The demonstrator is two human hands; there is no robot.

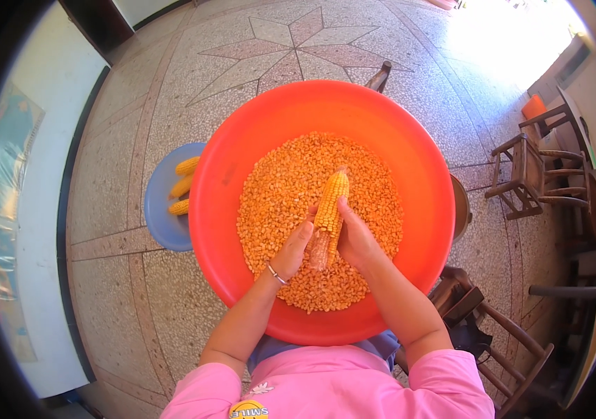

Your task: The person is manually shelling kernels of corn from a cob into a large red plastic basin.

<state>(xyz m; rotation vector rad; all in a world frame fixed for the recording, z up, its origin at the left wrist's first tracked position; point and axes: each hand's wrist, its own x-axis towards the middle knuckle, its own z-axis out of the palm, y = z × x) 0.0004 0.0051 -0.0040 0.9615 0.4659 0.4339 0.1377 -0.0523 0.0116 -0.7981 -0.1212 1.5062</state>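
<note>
Between my two hands is an ear of corn (332, 201), its tip pointing away from me. Its lower end is partly bare cob, and yellow kernels cover the rest. My left hand (295, 247) holds it from the left, low on the ear. On the right side my right hand (355, 233) grips it, the thumb lying along the kernels. Below both hands, a bed of loose corn kernels (282, 194) covers the bottom of a large red plastic basin (418, 173). The fingers under the ear are mostly hidden.
A blue basin (159, 196) with several ears of corn (180, 186) stands on the floor at the left, partly behind the red basin. Wooden chairs (525, 173) stand at the right; another chair (512, 335) is close by my right elbow. A brown container (460, 207) shows past the red rim.
</note>
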